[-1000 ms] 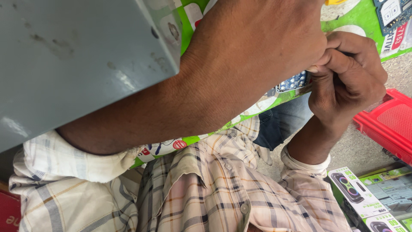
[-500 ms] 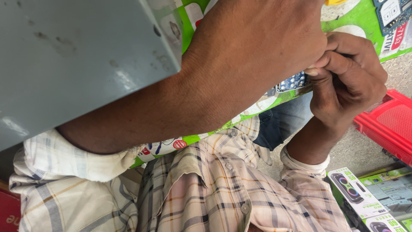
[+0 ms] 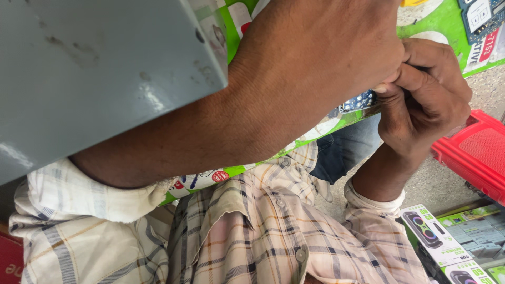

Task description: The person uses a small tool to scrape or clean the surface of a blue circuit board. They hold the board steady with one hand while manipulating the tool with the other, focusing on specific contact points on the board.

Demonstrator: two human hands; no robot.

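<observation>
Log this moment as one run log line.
left hand: over circuit board | right hand: fist beside it | green printed sheet beneath | red tray right

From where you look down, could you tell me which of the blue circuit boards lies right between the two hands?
The small blue circuit board just below the left hand and beside the right hand; the other blue board lies apart, at the top right corner.

This looks like a small electronics repair stall or workshop, worked at floor level. A blue circuit board sits on a green printed cardboard sheet across the person's lap, and another board lies at the sheet's top right corner. Printed retail boxes picturing speakers lie at lower right beside a red plastic tray on rough grey ground, and a grey metal casing fills the upper left.
</observation>
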